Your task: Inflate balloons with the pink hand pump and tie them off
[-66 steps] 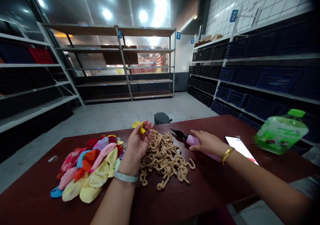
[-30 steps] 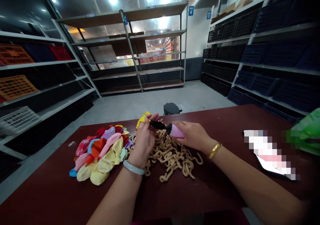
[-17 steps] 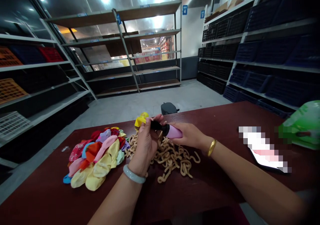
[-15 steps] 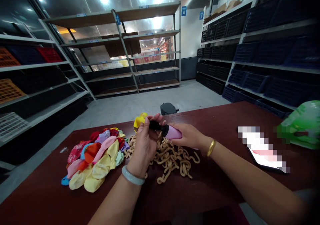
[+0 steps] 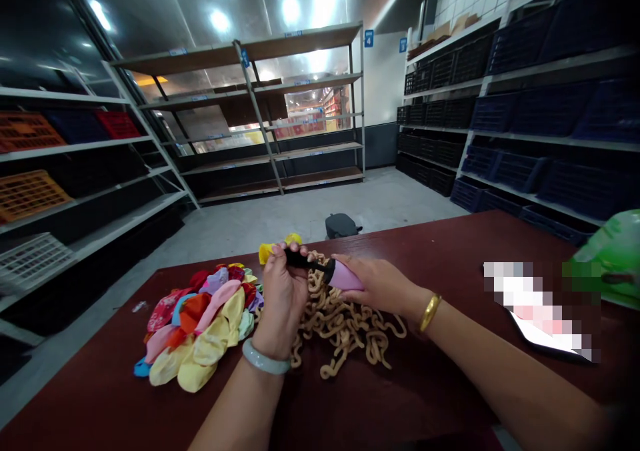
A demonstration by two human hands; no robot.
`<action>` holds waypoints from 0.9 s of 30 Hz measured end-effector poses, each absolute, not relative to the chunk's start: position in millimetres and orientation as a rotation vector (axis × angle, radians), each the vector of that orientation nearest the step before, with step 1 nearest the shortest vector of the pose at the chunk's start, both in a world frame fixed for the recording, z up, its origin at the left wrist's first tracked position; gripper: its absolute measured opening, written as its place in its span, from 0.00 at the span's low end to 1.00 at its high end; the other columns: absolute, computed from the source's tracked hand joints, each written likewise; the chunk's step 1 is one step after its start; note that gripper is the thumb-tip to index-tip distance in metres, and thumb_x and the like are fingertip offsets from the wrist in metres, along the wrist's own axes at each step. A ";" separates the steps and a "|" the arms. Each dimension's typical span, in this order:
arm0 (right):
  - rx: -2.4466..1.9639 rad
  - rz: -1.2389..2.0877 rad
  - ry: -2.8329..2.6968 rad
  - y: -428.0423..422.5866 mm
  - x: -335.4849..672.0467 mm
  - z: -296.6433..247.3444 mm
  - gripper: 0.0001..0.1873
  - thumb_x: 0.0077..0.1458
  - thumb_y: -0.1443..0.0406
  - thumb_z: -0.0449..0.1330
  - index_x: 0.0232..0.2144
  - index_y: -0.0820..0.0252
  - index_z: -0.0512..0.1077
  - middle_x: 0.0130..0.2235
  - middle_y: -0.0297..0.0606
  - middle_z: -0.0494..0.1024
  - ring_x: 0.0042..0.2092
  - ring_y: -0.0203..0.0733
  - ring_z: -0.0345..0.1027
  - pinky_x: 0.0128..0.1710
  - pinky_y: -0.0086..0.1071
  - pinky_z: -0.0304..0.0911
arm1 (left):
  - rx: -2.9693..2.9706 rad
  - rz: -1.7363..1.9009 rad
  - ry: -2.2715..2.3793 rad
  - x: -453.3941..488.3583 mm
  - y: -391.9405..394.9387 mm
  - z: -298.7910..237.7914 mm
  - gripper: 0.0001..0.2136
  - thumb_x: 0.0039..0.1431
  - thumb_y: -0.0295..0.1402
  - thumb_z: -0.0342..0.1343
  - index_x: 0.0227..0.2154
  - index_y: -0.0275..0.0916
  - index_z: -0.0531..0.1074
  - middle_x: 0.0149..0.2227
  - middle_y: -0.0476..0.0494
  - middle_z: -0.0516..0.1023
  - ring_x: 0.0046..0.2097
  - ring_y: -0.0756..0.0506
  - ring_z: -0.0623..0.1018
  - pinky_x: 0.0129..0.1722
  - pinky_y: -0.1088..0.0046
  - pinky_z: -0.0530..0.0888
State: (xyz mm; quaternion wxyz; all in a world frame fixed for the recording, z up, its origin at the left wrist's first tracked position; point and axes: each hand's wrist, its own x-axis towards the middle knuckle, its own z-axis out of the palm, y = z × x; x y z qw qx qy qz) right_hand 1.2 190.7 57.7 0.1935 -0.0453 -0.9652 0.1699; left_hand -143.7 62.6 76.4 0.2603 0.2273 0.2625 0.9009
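Note:
My right hand (image 5: 373, 279) is closed around the pink handle (image 5: 346, 277) of a tool with a black collar and thin neck. Wrapped about the tool's black far part (image 5: 296, 259) are the fingers of my left hand (image 5: 285, 287). Its exact kind I cannot make out. A yellow soft piece (image 5: 267, 253) shows at the left hand's fingertips; whether it is pinched there is unclear. Below both hands lies a heap of tan, curled, rope-like pieces (image 5: 345, 327). Left of them is a pile of colourful soft pieces (image 5: 210, 324), like fabric or rubber.
The dark red table (image 5: 425, 384) carries a phone-like slab (image 5: 545, 317), partly pixelated, and a green-white plastic bag (image 5: 615, 254) at right. A grey stool-like object (image 5: 341, 225) stands beyond the table. Shelves with blue crates (image 5: 520, 171) and orange crates (image 5: 33, 194) line the sides.
The view has tilted slightly upward and shifted left. The left hand and the black part have drawn a little away from the pink handle, so more of the thin neck shows.

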 end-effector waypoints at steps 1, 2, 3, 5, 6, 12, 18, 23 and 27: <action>-0.125 0.459 -2.715 191.6 1.3 57.5 0.41 0.54 0.49 0.60 0.65 0.48 0.50 0.59 0.40 0.68 0.53 0.54 0.68 0.50 0.45 0.63 | 0.609 2.471 0.710 -151.8 59.6 77.9 0.09 0.58 0.38 0.59 0.30 0.40 0.67 0.29 0.49 0.69 0.32 0.50 0.72 0.32 0.73 0.71; -0.119 0.447 -2.726 193.3 1.6 57.5 0.40 0.55 0.50 0.59 0.65 0.47 0.49 0.60 0.39 0.68 0.54 0.54 0.68 0.50 0.45 0.63 | 0.600 2.500 0.714 -160.4 56.1 79.6 0.09 0.58 0.38 0.58 0.30 0.40 0.67 0.28 0.49 0.69 0.32 0.50 0.72 0.32 0.73 0.71; -0.115 0.437 -2.739 195.8 2.2 57.6 0.40 0.55 0.50 0.59 0.65 0.47 0.50 0.60 0.39 0.67 0.54 0.54 0.68 0.51 0.45 0.63 | 0.587 2.531 0.723 -169.2 52.2 81.7 0.09 0.58 0.39 0.58 0.30 0.40 0.67 0.28 0.49 0.69 0.31 0.50 0.71 0.32 0.74 0.71; -0.115 0.411 -2.771 202.4 3.8 58.0 0.38 0.55 0.50 0.59 0.64 0.48 0.52 0.60 0.40 0.67 0.54 0.54 0.67 0.51 0.45 0.62 | 0.554 2.591 0.740 -185.2 43.9 86.2 0.09 0.59 0.39 0.57 0.30 0.40 0.66 0.27 0.50 0.69 0.30 0.50 0.71 0.32 0.74 0.70; -0.120 0.396 -2.789 206.1 4.7 58.2 0.38 0.55 0.50 0.59 0.64 0.49 0.53 0.60 0.40 0.67 0.54 0.54 0.67 0.51 0.45 0.63 | 0.540 2.619 0.743 -191.7 40.0 88.3 0.09 0.59 0.39 0.57 0.29 0.40 0.66 0.27 0.50 0.69 0.29 0.50 0.71 0.31 0.74 0.70; -0.192 0.282 -2.826 223.0 10.1 57.5 0.37 0.57 0.48 0.56 0.65 0.45 0.51 0.55 0.39 0.73 0.50 0.54 0.71 0.45 0.43 0.65 | 0.482 2.683 0.774 -205.2 31.4 90.2 0.05 0.59 0.34 0.56 0.31 0.39 0.68 0.27 0.49 0.73 0.30 0.49 0.75 0.33 0.72 0.72; -0.154 0.228 -2.811 229.2 13.0 58.2 0.37 0.58 0.51 0.56 0.66 0.44 0.49 0.55 0.39 0.73 0.51 0.52 0.71 0.46 0.42 0.66 | 0.282 2.704 0.745 -205.4 36.5 82.4 0.03 0.61 0.31 0.54 0.35 0.39 0.71 0.39 0.41 0.80 0.43 0.44 0.79 0.46 0.61 0.73; -0.157 0.268 -2.827 234.4 16.0 61.4 0.37 0.56 0.48 0.56 0.65 0.42 0.51 0.54 0.37 0.74 0.49 0.52 0.72 0.45 0.42 0.66 | 0.277 2.651 0.540 -207.1 35.5 84.8 0.08 0.64 0.27 0.49 0.32 0.37 0.72 0.44 0.42 0.80 0.50 0.46 0.77 0.54 0.62 0.70; -0.169 0.278 -2.839 239.0 17.9 61.9 0.37 0.55 0.46 0.56 0.64 0.40 0.52 0.53 0.36 0.75 0.48 0.51 0.73 0.45 0.42 0.67 | 0.329 2.650 0.584 -205.7 35.0 83.7 0.08 0.64 0.26 0.49 0.34 0.37 0.73 0.46 0.42 0.79 0.51 0.46 0.76 0.54 0.63 0.70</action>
